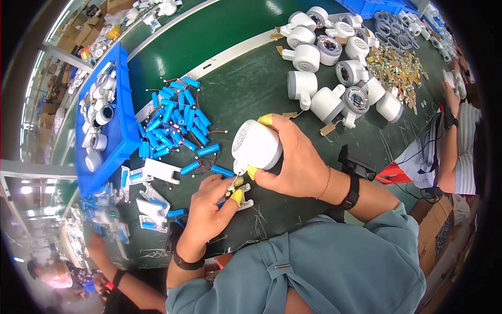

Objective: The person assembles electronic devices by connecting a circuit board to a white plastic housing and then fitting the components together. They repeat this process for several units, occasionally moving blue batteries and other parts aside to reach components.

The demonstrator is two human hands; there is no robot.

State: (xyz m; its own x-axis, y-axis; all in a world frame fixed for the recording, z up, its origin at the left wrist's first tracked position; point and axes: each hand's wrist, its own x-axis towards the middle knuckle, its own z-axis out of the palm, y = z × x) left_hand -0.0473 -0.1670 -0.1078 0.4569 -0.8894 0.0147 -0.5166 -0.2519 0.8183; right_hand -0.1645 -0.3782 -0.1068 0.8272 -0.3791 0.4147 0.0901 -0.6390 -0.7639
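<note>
So you're holding the white round housing (256, 146) in your right hand (298, 159), fingers and thumb closing around its side, and it's sitting tilted near the middle of the frame with its slotted grille facing left. Your left hand (206, 209) is bunching in narrow just below it, seemingly pinching a small circuit board (230, 191) by the housing's stubby neck, where a thin wire (236, 179) is running down. Can't tell exactly how the fingertips are gripping it, tbh.

My guess: you're dealing with the wiring step, board and lead by the neck. The next move is probably calling for a steady housing, a bit of slack and a light pinch so you're not tugging on that joint.

Materials-wise, the housing is looking like smooth matte plastic, drum-shaped. Your yellow finger covers (237, 197) are looking rubbery. A pale, forked plastic piece (244, 204) is lying right by your left thumb. Left of centre, glossy blue cylinders (175, 118) are piling up with skinny leads poking out, and more grey-and-white housings (327, 104) are crowding the upper right, all resting on a scuffed dark green tabletop (246, 73).
</note>
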